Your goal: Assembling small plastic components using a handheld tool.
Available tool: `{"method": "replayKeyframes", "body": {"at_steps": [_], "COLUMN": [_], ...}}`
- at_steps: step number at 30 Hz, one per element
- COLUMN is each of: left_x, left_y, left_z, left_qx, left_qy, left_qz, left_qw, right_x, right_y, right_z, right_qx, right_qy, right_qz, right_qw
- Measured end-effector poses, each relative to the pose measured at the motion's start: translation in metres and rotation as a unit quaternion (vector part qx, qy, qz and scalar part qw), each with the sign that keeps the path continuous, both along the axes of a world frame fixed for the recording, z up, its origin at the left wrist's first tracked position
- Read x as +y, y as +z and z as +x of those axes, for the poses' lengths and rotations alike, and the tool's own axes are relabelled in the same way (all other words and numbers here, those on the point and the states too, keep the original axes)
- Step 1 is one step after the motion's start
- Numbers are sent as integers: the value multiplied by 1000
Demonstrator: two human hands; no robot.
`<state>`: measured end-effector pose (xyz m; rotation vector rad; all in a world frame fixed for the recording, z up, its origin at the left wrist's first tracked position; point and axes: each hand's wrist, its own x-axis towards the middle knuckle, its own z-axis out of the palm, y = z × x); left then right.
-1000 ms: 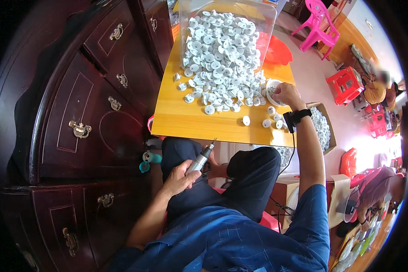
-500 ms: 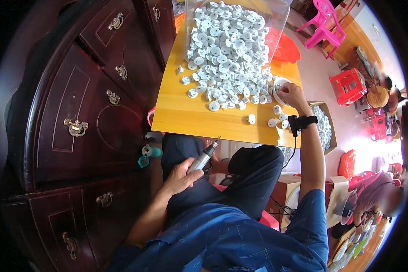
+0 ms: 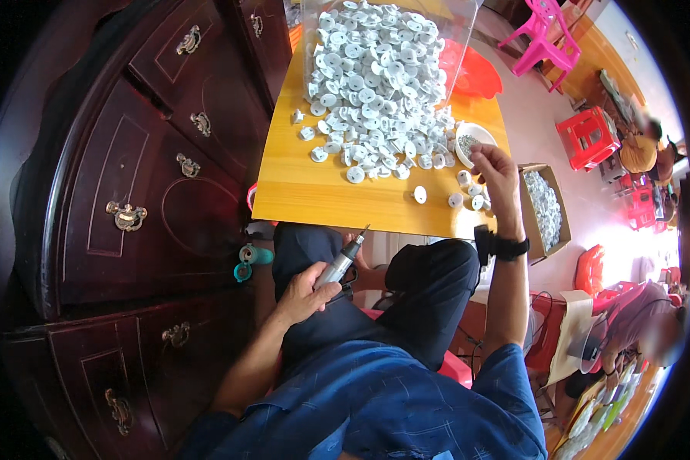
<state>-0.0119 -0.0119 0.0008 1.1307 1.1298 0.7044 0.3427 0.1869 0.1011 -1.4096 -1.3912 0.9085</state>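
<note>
My left hand (image 3: pixel 307 295) is wrapped round a grey electric screwdriver (image 3: pixel 339 265) above my lap, its thin bit pointing up toward the table's front edge. At the table's right side, my right hand (image 3: pixel 495 175) is closed in a pinch beside a white bowl (image 3: pixel 486 135) of small metal pieces. Whatever lies between those fingertips is too small to make out. A few white round plastic parts (image 3: pixel 456 200) lie beside that hand, and a single white disc-shaped part (image 3: pixel 419 195) sits to their left. A big heap of similar white parts (image 3: pixel 379 84) spills toward me from a clear plastic bin (image 3: pixel 461 57).
The yellow wooden table (image 3: pixel 322 201) ends just ahead of my knees. An orange-red basin (image 3: pixel 479 73) stands behind the bowl. Right of the table is a cardboard box (image 3: pixel 561 238) of clear pieces. Dark wooden drawers (image 3: pixel 123 184) line the left. Other people sit at the far right.
My right hand has drawn back from inside the bowl toward me, fingers still pinched. The left hand holds the screwdriver almost unmoved. The view has shifted slightly.
</note>
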Motion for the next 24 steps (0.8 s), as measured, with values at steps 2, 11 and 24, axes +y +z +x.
{"method": "replayKeyframes", "body": {"at_steps": [2, 11, 24], "left_x": [1, 0, -1], "left_y": [-2, 4, 8], "left_z": [0, 2, 2], "left_qx": [1, -9, -17], "left_qy": [-8, -11, -28], "left_qz": [6, 47, 62], "left_qw": [1000, 999, 998], "right_x": [-20, -83, -95], "right_y": [-14, -63, -70], "right_z": [-4, -75, -107], "right_qx": [76, 275, 337], "right_qy": [37, 110, 174], "right_qz": [-23, -142, -188], "right_qw": [996, 944, 906]}}
